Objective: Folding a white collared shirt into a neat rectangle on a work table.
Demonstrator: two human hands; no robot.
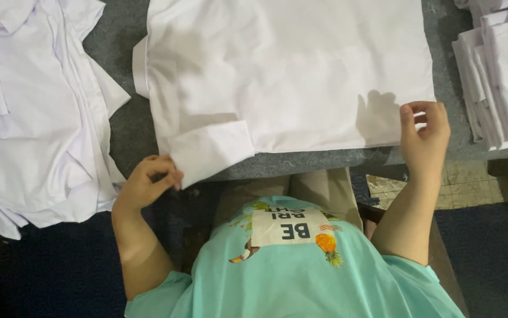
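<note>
Nearest the camera is the person's own mint-green T-shirt [301,277] with a printed patch on the chest, and tan trousers [301,191] showing just past it. The left hand [145,182] sits at the near edge of the table, fingers curled and pinched onto the corner of a white sleeve cuff [209,150], which hangs slightly over the table's edge. The right hand [424,138] is at the near right corner of the white shirt [289,70]; its fingers are half curled and loosely parted, the fingertips at the cloth's edge, but whether they actually grasp the hem cannot be told. The shirt lies spread flat and smooth on the grey table [118,126], directly in front of the person, its sleeve folded back along the left side. Further to the left lies a loose, rumpled heap of white clothes [36,112], partly draped off the table. At the far right stands a neat stack of folded white clothes [501,76]
</note>
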